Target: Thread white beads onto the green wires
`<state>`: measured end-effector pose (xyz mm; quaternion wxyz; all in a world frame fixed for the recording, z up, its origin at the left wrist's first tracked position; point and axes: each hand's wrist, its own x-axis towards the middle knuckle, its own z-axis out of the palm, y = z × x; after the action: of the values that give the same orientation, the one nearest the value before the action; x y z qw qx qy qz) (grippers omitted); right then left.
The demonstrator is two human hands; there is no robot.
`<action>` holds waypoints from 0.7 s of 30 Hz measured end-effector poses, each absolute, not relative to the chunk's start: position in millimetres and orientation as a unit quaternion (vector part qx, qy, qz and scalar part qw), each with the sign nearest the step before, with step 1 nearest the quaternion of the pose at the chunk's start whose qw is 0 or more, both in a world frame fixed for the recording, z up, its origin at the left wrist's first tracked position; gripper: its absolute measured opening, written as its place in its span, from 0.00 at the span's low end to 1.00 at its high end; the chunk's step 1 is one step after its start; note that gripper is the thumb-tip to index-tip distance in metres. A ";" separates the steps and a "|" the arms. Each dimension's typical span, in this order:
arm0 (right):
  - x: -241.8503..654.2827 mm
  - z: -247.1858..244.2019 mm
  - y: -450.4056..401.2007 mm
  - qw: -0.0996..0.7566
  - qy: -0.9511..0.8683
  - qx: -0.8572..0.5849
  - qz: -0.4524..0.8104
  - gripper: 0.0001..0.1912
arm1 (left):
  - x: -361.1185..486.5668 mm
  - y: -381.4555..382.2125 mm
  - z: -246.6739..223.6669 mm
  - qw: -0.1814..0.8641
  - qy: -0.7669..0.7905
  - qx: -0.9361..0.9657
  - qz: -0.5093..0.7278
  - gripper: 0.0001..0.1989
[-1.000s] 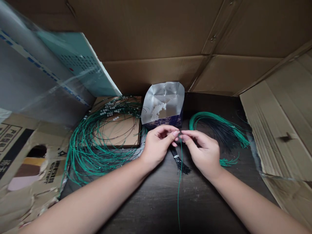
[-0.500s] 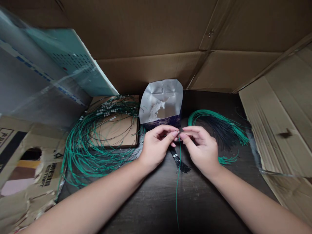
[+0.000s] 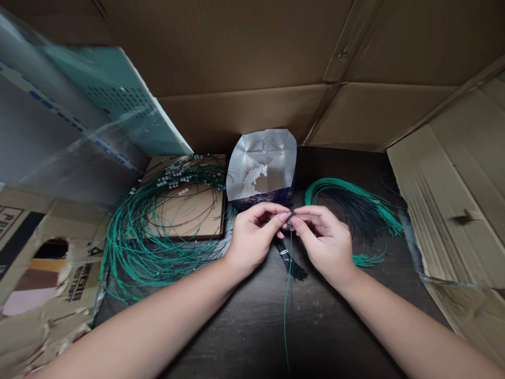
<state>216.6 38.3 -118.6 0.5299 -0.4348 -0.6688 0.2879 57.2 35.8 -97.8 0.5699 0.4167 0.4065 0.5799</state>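
My left hand [image 3: 256, 234] and my right hand [image 3: 325, 239] meet fingertip to fingertip in the middle, both closed in a pinch. Between them is the upper end of a thin green wire [image 3: 286, 305], which hangs straight down toward the bottom edge. Something small sits at the pinch, too small to make out. Just below the fingers lies a bundle of black wires [image 3: 294, 268] held by a white tie. Behind my hands stands an open silver-lined bag [image 3: 278, 152] with small white beads [image 3: 252, 179] inside.
At left, a loose coil of green wires [image 3: 130, 237] with white bits spreads over a cardboard box [image 3: 189, 210]. A green and black wire bundle [image 3: 339, 184] lies at right. Cardboard walls [image 3: 236, 52] surround the dark table [image 3: 236, 326].
Both hands stay almost in place, still pinching at the same spot. My right fingertips have shifted very slightly, and the hanging green wire has barely moved.
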 end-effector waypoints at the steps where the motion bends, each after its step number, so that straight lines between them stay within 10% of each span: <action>1: 216.6 -118.6 38.4 0.530 -0.669 -0.433 0.289 0.06 | 57.3 35.9 -97.8 0.571 0.405 0.416 0.580 0.09; 21: 217.3 -118.1 37.3 0.531 -0.664 -0.437 0.294 0.07 | 57.1 36.2 -96.4 0.576 0.406 0.409 0.580 0.10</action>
<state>217.3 37.3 -118.1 0.5312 -0.4371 -0.6637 0.2938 57.1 36.2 -96.4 0.5761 0.4089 0.4060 0.5797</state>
